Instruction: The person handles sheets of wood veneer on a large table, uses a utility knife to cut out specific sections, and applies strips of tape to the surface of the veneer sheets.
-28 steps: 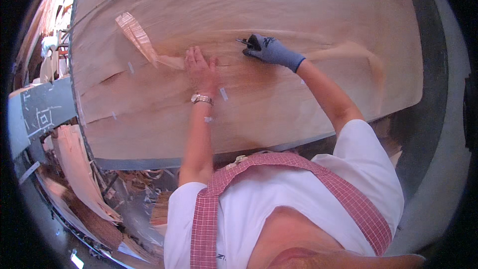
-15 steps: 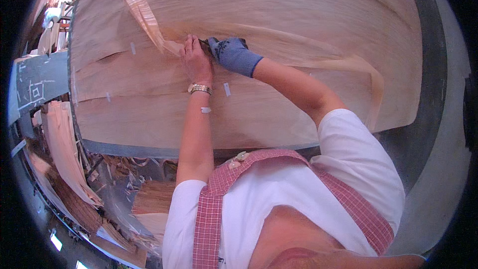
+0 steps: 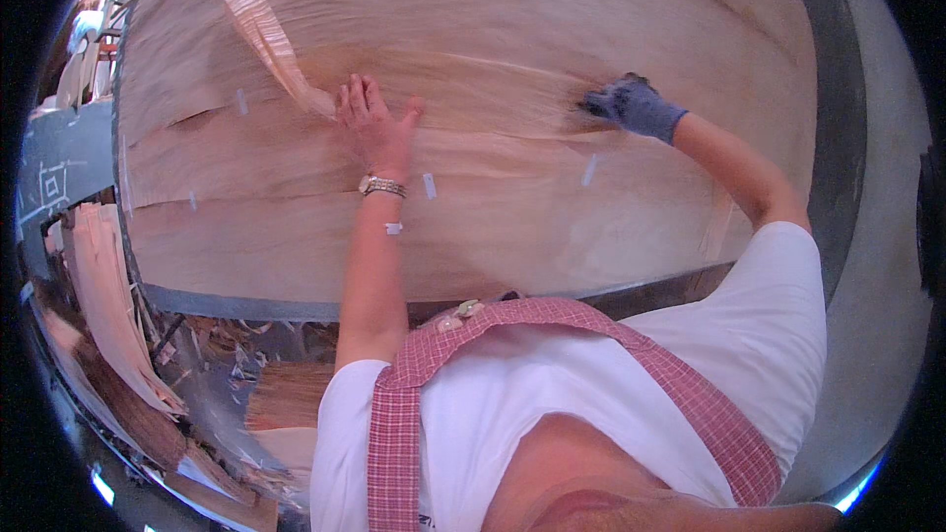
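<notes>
Wood veneer sheet (image 3: 493, 236), broad, pale brown, lies over a dark-edged table (image 3: 246, 307), beneath both hands and reaching well past them on every side. Narrow pale strip (image 3: 266, 39), curled, rests on the sheet, its lower end at the fingers of the left hand (image 3: 377, 133), bare, palm down, opened out flat; right hand (image 3: 634, 106), gloved blue-grey, bears on the sheet well apart to the right, fingers curled, whether gripping anything cannot be told. Metal-banded wristwatch (image 3: 382, 186) sits on the left wrist, and small white tape piece (image 3: 430, 185) is on the sheet just beside it.
</notes>
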Tool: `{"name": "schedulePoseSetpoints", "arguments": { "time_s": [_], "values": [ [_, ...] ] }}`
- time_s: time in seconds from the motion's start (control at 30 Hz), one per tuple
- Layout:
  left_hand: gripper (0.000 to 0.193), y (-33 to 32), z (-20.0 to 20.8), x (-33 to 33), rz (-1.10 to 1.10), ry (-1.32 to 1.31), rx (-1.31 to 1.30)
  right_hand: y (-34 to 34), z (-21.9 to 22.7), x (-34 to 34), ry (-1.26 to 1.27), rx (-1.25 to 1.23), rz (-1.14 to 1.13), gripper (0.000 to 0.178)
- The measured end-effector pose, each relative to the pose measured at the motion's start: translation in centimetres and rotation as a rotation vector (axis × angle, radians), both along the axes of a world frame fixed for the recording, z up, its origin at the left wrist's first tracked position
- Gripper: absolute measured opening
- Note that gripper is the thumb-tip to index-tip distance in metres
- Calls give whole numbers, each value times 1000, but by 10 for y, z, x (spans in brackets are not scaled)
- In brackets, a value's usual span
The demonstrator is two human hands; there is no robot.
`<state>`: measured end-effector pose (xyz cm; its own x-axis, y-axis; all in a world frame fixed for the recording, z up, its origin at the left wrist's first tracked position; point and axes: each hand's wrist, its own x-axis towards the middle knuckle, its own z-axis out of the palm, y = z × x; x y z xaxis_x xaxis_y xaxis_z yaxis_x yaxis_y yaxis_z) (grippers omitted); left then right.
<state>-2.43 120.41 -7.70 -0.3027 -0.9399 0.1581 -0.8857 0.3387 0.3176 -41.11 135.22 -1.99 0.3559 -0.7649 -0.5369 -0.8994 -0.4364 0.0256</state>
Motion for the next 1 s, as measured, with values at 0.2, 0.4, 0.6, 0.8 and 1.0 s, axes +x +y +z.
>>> {"name": "schedulePoseSetpoints", "arguments": {
  "time_s": [0.2,0.4,0.6,0.8,1.0],
  "values": [
    [113,2,19,-2,115,35,124,-95,-4,103,-523,-257,-36,20],
    [120,-5,36,-1,30,62,183,-174,-30,212,-413,-285,152,17],
    [119,2,12,-3,90,95,149,-93,-18,127,-338,-293,-104,21],
    [117,1,22,-8,65,3,193,80,-14,68,-3,-190,-540,32],
    [101,6,37,-16,11,-28,141,127,17,67,-259,-478,-728,27]
  ]
}}
